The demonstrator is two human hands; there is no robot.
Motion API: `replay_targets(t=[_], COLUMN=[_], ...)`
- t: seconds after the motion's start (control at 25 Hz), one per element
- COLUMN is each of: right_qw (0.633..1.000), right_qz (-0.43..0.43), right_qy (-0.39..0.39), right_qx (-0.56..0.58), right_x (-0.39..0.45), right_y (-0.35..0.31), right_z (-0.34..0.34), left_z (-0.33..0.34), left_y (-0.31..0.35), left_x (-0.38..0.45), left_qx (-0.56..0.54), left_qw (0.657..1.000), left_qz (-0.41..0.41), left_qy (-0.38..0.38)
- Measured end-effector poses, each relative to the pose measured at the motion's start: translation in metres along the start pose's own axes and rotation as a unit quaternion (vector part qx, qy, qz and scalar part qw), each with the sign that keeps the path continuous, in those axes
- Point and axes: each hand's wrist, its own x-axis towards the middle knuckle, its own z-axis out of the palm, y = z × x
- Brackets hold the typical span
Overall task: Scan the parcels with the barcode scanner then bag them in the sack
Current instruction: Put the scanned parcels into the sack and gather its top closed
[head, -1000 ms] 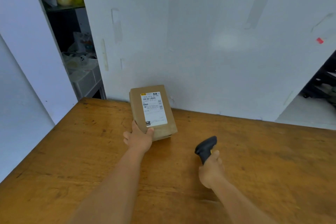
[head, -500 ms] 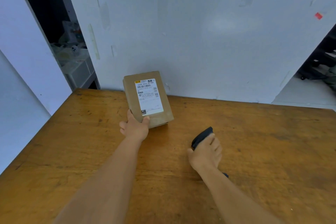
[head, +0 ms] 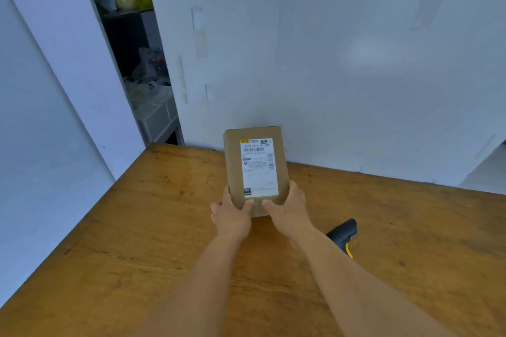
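Note:
A brown cardboard parcel [head: 235, 161] with a white shipping label facing up is held above the far middle of the wooden table [head: 137, 241]. My left hand [head: 232, 213] grips its near left corner and my right hand [head: 290, 208] grips its near right corner, thumbs on top. The black barcode scanner [head: 343, 232] with a yellow stripe lies on the table just right of my right forearm, partly hidden by it. No sack is in view.
A white wall [head: 342, 63] stands right behind the table's far edge. To the left, a narrow opening shows cluttered shelves [head: 145, 85] with bags and boxes. Another white panel [head: 41, 117] borders the table's left side.
My right hand has set the scanner down on the table and moved left onto the parcel. Both hands now hold the parcel, which sits squarer to me.

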Motion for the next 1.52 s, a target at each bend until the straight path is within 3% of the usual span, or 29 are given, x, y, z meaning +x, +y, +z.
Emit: replay_targets(t=[0.2,0.36,0.64,0.84,1.08,1.32,1.52], right_qw=[0.999,0.997,0.966,0.914,0.844,0.792,0.78], right_qz=[-0.026,-0.066,-0.161,-0.227,-0.252,-0.233,-0.182], right_qy=[0.036,-0.015,-0.203,-0.335,-0.466,-0.534,-0.538], right_qx=[0.003,0.036,0.001,-0.024,-0.081,-0.182,-0.263], right_x=[-0.038,-0.089,-0.228,-0.336,-0.459,-0.563,-0.645], right_y=[0.015,0.025,0.044,0.064,0.102,0.151,0.185], right_z=[0.001,-0.013,-0.047,-0.04,0.004,0.054,0.112], left_z=[-0.007,-0.017,-0.026,-0.053,-0.079,-0.101,-0.147], left_y=[-0.017,-0.038,-0.066,-0.119,-0.196,-0.275,-0.355], left_x=[-0.042,-0.11,-0.303,-0.423,-0.549,-0.639,-0.691], left_qx=[-0.021,-0.07,-0.203,-0.207,-0.248,-0.28,-0.295], left_qw=[0.997,0.992,0.942,0.897,0.812,0.749,0.737], left_qz=[0.045,0.025,-0.034,-0.083,-0.166,-0.258,-0.325], left_qy=[0.062,0.098,0.266,0.382,0.501,0.542,0.514])
